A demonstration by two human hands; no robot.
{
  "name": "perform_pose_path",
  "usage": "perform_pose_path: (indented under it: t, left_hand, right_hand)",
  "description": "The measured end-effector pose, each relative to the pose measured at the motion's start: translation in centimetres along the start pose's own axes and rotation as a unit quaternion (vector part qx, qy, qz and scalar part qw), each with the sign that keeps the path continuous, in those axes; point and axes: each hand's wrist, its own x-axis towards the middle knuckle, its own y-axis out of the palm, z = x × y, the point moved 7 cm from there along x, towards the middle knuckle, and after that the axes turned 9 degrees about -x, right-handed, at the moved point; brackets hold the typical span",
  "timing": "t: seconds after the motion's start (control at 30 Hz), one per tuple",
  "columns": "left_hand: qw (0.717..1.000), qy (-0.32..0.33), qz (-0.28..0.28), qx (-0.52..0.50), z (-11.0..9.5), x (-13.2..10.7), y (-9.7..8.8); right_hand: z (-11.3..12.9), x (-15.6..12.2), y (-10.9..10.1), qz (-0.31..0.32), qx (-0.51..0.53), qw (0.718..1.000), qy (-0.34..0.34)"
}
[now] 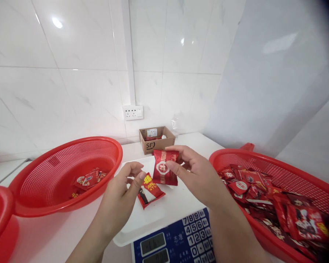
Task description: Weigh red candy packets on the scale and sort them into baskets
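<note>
My right hand (193,170) grips a small red snack packet (164,171) with a white round emblem and a tan band, thumb on its front. It is above the white tray (181,204) of a weighing scale. A second red packet (151,191), with yellow lettering and a black and white picture, is just below and left of it, seemingly lying on the tray. My left hand (119,199) is beside this second packet, its thumb close to the packet's upper edge. Its thumb and forefinger are slightly apart, with nothing seen between them.
The blue scale panel (175,241) has number keys and displays. At right, a red basket (290,175) holds many packets. A red basket (71,149) at left has a few. Part of another red tub (0,219) shows far left. A cardboard box (153,144) stands against the tiled wall.
</note>
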Motion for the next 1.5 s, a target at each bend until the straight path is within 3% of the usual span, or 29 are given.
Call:
perform_pose_path:
  t: [0.07,0.23,0.47,0.6,0.73,0.9,1.07,1.17,1.3,1.37,1.5]
  left_hand:
    - [0.995,-0.004,-0.007,0.101,0.7,0.2,-0.2]
    - [0.955,0.031,0.124,0.267,1.9,0.2,2.2]
    - [0.928,0.036,0.190,0.319,2.4,-0.2,2.8]
    - [0.925,0.033,0.190,0.328,2.6,-0.2,1.5]
    - [0.930,0.048,0.161,0.327,2.6,-0.2,0.6]
    - [0.930,0.057,0.226,0.284,2.2,-1.1,2.4]
    - [0.911,0.044,0.304,0.276,1.9,-2.0,4.3]
    - [0.909,0.047,0.312,0.272,1.9,-2.1,4.4]
    - [0.918,0.069,0.310,0.236,1.7,-1.9,4.1]
    - [0.921,0.076,0.312,0.219,1.7,-1.8,4.0]
    - [0.921,0.072,0.324,0.206,1.7,-1.8,4.0]
  right_hand:
    - [-0.6,0.1,-0.6,-0.008,-0.092,0.996,0.015]
    - [-1.3,0.5,-0.4,0.037,-0.249,0.968,0.021]
    - [-1.8,0.6,0.8,0.090,-0.266,0.960,0.017]
    - [-2.1,0.3,2.1,0.150,-0.214,0.965,-0.009]
    - [-2.5,0.4,2.0,0.138,-0.231,0.963,-0.012]
    - [-2.6,0.4,1.9,0.142,-0.272,0.951,-0.029]
    - [-3.9,-0.2,2.9,0.179,-0.298,0.937,-0.029]
    - [-5.4,-0.7,3.0,0.195,-0.305,0.932,-0.014]
    - [-6.5,-1.2,1.6,0.161,-0.281,0.946,0.022]
    - [-6.3,-1.6,1.3,0.156,-0.266,0.951,0.019]
    - [-4.8,-2.9,1.8,0.208,-0.226,0.951,-0.030]
